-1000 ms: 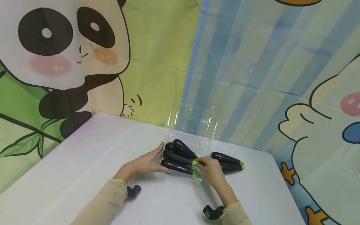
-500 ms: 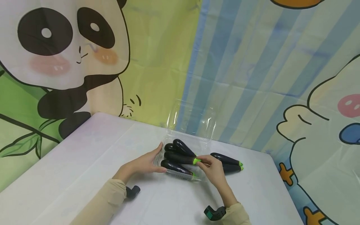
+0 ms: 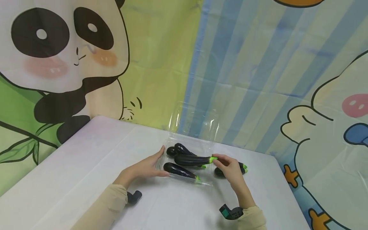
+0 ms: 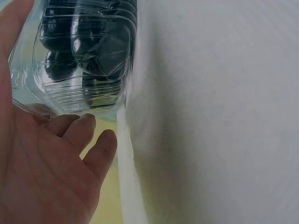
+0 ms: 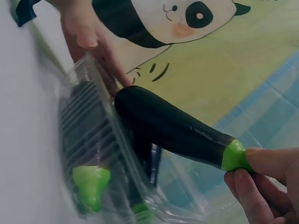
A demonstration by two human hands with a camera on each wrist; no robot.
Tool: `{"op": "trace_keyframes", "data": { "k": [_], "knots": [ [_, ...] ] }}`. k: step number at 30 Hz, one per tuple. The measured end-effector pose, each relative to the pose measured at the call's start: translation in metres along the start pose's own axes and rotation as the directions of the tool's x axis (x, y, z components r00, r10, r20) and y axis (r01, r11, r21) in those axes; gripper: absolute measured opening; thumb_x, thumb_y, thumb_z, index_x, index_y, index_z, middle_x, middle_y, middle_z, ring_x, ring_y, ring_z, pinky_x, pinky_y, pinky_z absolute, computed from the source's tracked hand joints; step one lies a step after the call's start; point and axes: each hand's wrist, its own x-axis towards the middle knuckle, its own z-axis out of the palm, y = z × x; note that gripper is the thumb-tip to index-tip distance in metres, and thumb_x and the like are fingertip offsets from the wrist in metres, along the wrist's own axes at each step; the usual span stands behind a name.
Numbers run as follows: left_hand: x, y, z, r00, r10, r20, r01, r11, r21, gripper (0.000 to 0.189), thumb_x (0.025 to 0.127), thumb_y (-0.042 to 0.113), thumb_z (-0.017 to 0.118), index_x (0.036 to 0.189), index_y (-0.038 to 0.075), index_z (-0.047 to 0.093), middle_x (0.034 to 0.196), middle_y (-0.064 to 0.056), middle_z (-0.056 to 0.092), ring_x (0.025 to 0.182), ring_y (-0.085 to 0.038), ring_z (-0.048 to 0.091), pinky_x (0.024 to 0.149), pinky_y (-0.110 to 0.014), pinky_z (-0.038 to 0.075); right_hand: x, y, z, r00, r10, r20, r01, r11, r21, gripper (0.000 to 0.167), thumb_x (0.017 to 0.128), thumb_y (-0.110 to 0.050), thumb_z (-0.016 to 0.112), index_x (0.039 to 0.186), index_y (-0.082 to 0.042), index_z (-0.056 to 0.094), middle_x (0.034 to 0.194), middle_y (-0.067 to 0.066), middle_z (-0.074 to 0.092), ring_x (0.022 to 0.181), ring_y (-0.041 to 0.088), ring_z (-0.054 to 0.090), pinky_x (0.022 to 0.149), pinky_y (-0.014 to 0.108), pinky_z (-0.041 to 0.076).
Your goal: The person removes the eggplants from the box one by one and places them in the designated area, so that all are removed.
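My right hand [image 3: 230, 167] pinches a dark purple eggplant [image 3: 191, 160] by its green stem end [image 5: 236, 156], between thumb and fingertips. The eggplant is raised over a clear plastic clamshell box [image 3: 205, 175], its blunt end tilted up toward the box's rim in the right wrist view. My left hand [image 3: 145, 166] holds the box by its left end, thumb at the front and fingers round the back. Several eggplants lie inside, one [image 3: 179, 171] along the front wall. In the left wrist view, the hand's fingers [image 4: 100, 156] are at the ridged end of the box [image 4: 84, 88].
The box's clear lid [image 3: 195, 123] stands raised at the back. More eggplants [image 3: 219, 172] lie on the white table [image 3: 155, 204] right of the box, partly hidden by my right hand. A cartoon-printed cloth backdrop [image 3: 161, 64] rises behind the table's far edge.
My right hand has moved right and pulled the eggplant by its stem end, up and to the right off the others. My left hand stays at the box's left end.
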Motion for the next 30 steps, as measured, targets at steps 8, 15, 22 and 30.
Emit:
{"op": "trace_keyframes", "data": {
  "k": [8, 15, 22, 30],
  "knots": [
    [-0.002, -0.001, 0.001, 1.0, 0.012, -0.009, -0.012, 1.0, 0.009, 0.12, 0.073, 0.066, 0.067, 0.153, 0.014, -0.006, 0.16, -0.007, 0.003, 0.146, -0.027, 0.016, 0.119, -0.045, 0.02, 0.001, 0.002, -0.016, 0.998, 0.05, -0.034, -0.048, 0.997, 0.052, 0.039, 0.086, -0.031, 0.069, 0.12, -0.012, 0.066, 0.121, 0.003, 0.065, 0.105, 0.005, 0.059, 0.094, 0.021, 0.047],
    [0.001, -0.003, 0.002, 1.0, 0.016, -0.009, -0.016, 1.0, 0.02, 0.121, 0.073, 0.068, 0.066, 0.153, 0.015, -0.006, 0.16, -0.006, 0.002, 0.146, -0.027, 0.015, 0.119, -0.045, 0.02, 0.001, 0.005, -0.028, 0.997, 0.047, -0.056, -0.043, 0.997, 0.067, 0.039, 0.089, -0.029, 0.067, 0.123, -0.009, 0.064, 0.122, 0.003, 0.064, 0.103, 0.003, 0.058, 0.089, 0.012, 0.045],
    [0.002, -0.003, 0.001, 1.0, 0.02, -0.001, -0.019, 1.0, 0.022, 0.121, 0.073, 0.067, 0.067, 0.153, 0.014, -0.007, 0.16, -0.007, 0.001, 0.146, -0.026, 0.014, 0.119, -0.044, 0.019, 0.0, 0.011, -0.042, 0.996, 0.024, -0.088, -0.015, 0.995, 0.098, 0.038, 0.09, -0.026, 0.065, 0.122, -0.004, 0.062, 0.107, -0.013, 0.064, 0.099, 0.002, 0.058, 0.085, 0.011, 0.047],
    [-0.001, 0.002, -0.001, 1.0, 0.008, -0.003, -0.008, 1.0, 0.006, 0.121, 0.073, 0.065, 0.068, 0.153, 0.012, -0.005, 0.16, -0.008, 0.003, 0.146, -0.029, 0.015, 0.119, -0.047, 0.019, -0.003, 0.02, -0.061, 0.994, -0.005, -0.109, 0.014, 0.997, 0.082, 0.039, 0.092, -0.027, 0.063, 0.123, -0.004, 0.06, 0.105, -0.017, 0.063, 0.101, 0.001, 0.057, 0.086, 0.009, 0.047]
  ]
}}
